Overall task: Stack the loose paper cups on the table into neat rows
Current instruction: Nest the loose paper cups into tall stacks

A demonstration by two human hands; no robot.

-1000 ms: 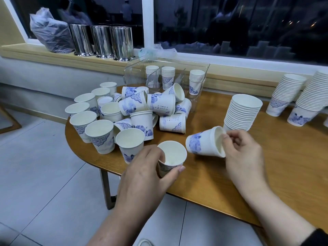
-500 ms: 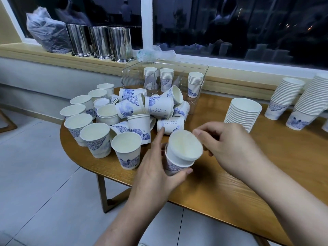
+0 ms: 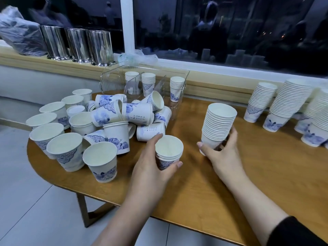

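Left hand: The left hand (image 3: 150, 167) wraps thumb and fingers round a small nest of paper cups (image 3: 168, 153), a few rims showing one inside another, held upright just above or on the table (image 3: 204, 192); which, the view does not settle.
Right hand: The right hand (image 3: 221, 153) curls round the base of a tall stack of cups (image 3: 217, 125), fingers behind and thumb in front, apparently steadying it so the small nest can be dropped into its open top.
Loose cups: A jumble of loose cups (image 3: 99, 125) crowds the table's left end, some upright, several tipped on their sides; this is the work left, and by the look of it much of the task is not yet done.
Finished stacks: Tall finished stacks (image 3: 287, 103) lean along the right rear edge by the wall, seemingly set apart from the jumble.
Clear bin: A clear plastic bin (image 3: 181, 82) at the back holds three short stacks.
Sill: Three steel canisters (image 3: 78, 45) and a filled plastic bag (image 3: 19, 36) sit on the window ledge, away from the sorting.
Markings: Cups carry blue floral and scroll prints. Small dark lettering runs along two tipped cups near the middle (image 3: 140, 116), too small to read. No brand is legible.
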